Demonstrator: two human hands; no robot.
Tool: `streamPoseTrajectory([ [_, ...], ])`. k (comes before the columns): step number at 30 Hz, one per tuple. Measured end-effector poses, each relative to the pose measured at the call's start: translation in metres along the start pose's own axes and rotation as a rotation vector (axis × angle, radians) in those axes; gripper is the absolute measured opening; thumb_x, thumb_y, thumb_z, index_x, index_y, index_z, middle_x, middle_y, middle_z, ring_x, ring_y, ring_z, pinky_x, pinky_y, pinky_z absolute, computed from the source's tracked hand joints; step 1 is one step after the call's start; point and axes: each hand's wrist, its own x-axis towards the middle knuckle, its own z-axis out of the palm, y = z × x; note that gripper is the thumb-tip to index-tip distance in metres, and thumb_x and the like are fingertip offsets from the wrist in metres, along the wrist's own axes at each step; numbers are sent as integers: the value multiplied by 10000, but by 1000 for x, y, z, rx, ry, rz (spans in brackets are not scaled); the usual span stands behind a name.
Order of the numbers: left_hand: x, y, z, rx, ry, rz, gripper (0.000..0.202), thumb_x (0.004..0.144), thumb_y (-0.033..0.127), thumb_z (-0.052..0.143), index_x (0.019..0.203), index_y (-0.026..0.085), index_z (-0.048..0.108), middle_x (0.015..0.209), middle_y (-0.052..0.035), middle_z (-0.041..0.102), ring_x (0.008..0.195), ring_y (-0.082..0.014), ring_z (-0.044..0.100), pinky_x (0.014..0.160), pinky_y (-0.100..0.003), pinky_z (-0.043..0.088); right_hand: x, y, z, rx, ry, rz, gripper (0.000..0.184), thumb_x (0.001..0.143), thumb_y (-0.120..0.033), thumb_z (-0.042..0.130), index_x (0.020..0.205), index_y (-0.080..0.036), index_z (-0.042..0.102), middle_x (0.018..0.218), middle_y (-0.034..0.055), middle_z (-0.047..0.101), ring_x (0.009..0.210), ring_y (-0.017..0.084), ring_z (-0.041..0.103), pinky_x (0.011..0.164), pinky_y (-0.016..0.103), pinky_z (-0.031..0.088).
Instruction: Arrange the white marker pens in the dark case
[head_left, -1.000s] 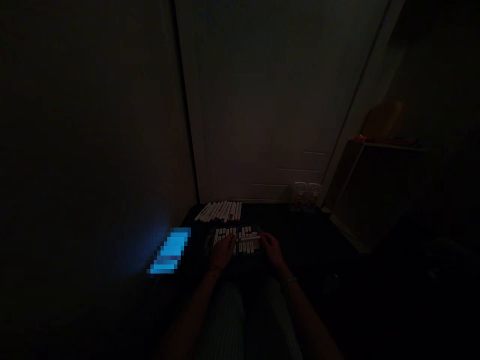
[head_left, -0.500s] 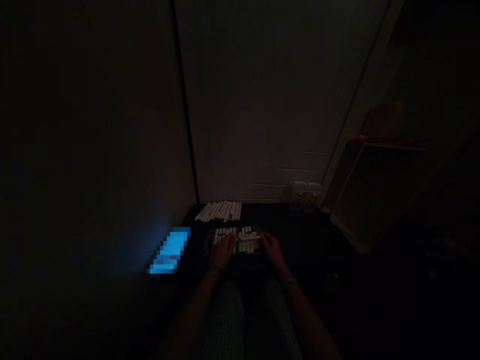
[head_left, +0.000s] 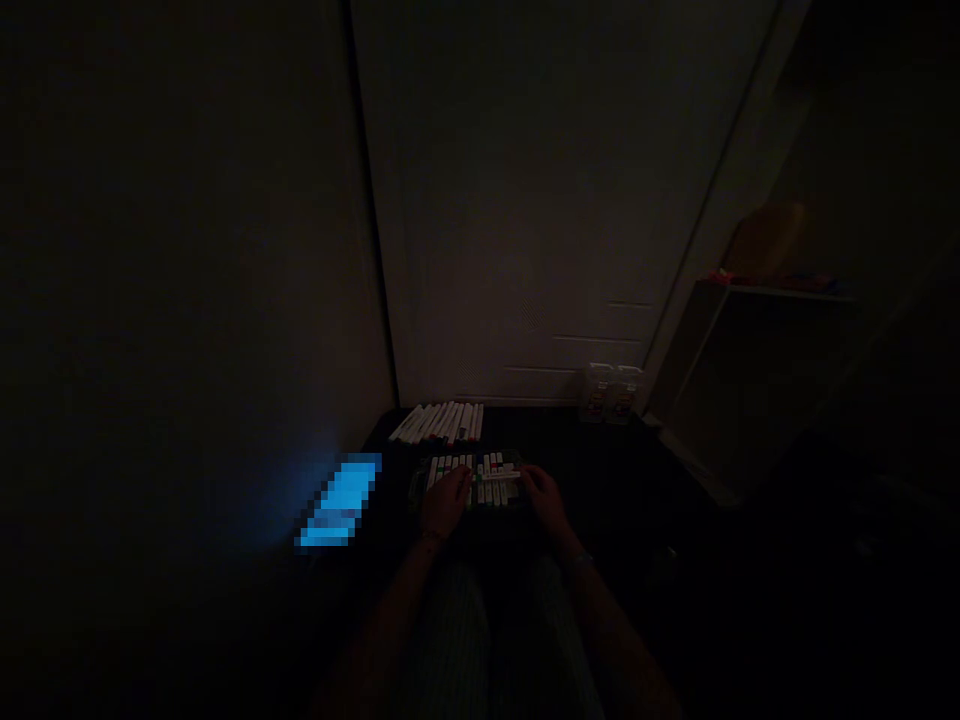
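In the dim head view a white marker (head_left: 500,476) lies level between my two hands, over a clear case (head_left: 415,487) packed with upright-looking rows of white markers. My right hand (head_left: 543,494) pinches its right end. At the other end are the closed fingertips of my left hand (head_left: 448,500), which also cover part of the case. Several coloured bands show on the markers in the case. Behind the case, a loose row of white markers (head_left: 442,422) lies side by side on the dark table.
A glowing blurred screen (head_left: 341,502) is at the left edge of the dark table (head_left: 600,470). Two clear plastic cases (head_left: 611,393) stand at the back right, against a pale panel (head_left: 525,200). To the right is a shelf unit (head_left: 780,290) with an orange item on top.
Hardly anything differs. Both hands keep their places with the marker between them; only the brightness of the picture shifts slightly.
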Motion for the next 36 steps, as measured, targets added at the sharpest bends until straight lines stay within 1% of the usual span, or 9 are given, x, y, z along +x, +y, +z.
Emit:
streamPoseTrajectory([
  [4, 0, -1, 1, 9, -14, 7, 304, 881, 358, 304, 1019, 214, 533, 986, -37, 622, 875, -143, 574, 732, -237, 402, 1, 2, 0, -6, 0, -8, 353, 789, -459, 443, 930, -193, 627, 933, 43, 647, 873, 186, 579, 766, 287, 449],
  [17, 0, -2, 4, 25, -28, -36, 342, 887, 373, 285, 1037, 212, 547, 988, -45, 635, 896, -147, 581, 772, -243, 403, 2, 8, 0, -9, -7, -10, 347, 794, -456, 442, 915, -192, 633, 914, 41, 650, 839, 184, 586, 736, 280, 452],
  [21, 0, -3, 5, 33, -35, -50, 349, 885, 379, 289, 1049, 216, 551, 979, -47, 641, 879, -152, 586, 761, -248, 402, 1, 5, 0, -2, -2, -8, 353, 792, -464, 441, 921, -196, 633, 918, 41, 651, 845, 187, 587, 728, 280, 453],
  [28, 1, -6, 7, 51, -31, -34, 361, 888, 388, 269, 1039, 221, 553, 967, -43, 646, 846, -147, 595, 737, -242, 399, 1, 5, 0, 0, 5, -3, 359, 790, -462, 439, 925, -191, 632, 925, 47, 650, 864, 191, 585, 753, 291, 453],
  [32, 0, -4, 5, 39, -13, -29, 365, 888, 390, 266, 1039, 212, 547, 998, -50, 633, 877, -148, 584, 754, -242, 397, 1, 4, 0, 3, -1, 16, 367, 784, -474, 442, 919, -192, 633, 915, 45, 653, 840, 188, 591, 733, 287, 458],
  [36, 0, -1, 1, 27, -33, -30, 339, 887, 376, 274, 1005, 216, 549, 949, -39, 632, 854, -145, 580, 742, -241, 397, 0, 1, -1, 6, -11, 10, 376, 775, -485, 457, 923, -186, 632, 906, 47, 653, 836, 191, 590, 721, 283, 461],
])
